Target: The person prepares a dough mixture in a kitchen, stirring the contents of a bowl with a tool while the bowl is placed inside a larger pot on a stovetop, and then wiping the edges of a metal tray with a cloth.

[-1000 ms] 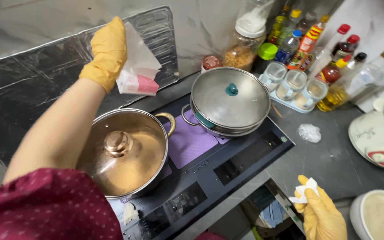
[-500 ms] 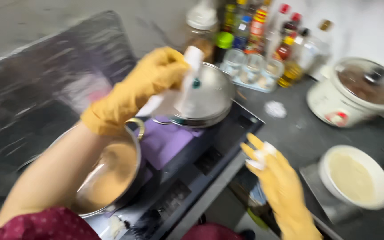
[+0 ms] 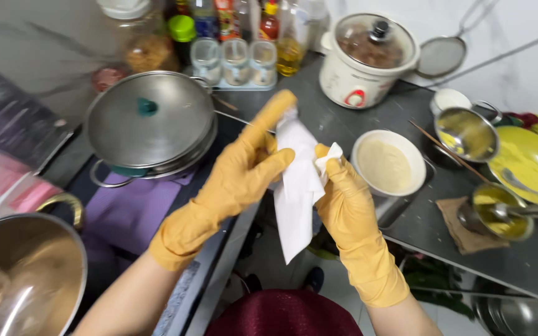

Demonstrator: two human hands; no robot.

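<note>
Both my hands wear yellow rubber gloves and meet in front of me over the counter edge. My left hand grips the top of a white paper towel that hangs down between the hands. My right hand pinches a smaller crumpled white piece of tissue against the towel's right side. Behind the hands lies the black stove with a steel lidded pan on it.
A gold-lidded pot sits at lower left. Spice jars and sauce bottles line the back. On the dark counter stand a white slow cooker, a white bowl of batter, small steel pots and a yellow bowl.
My left hand came down from the foil-covered wall with the white towel and met my right hand at the counter edge. The view swung right, showing more of the counter.
</note>
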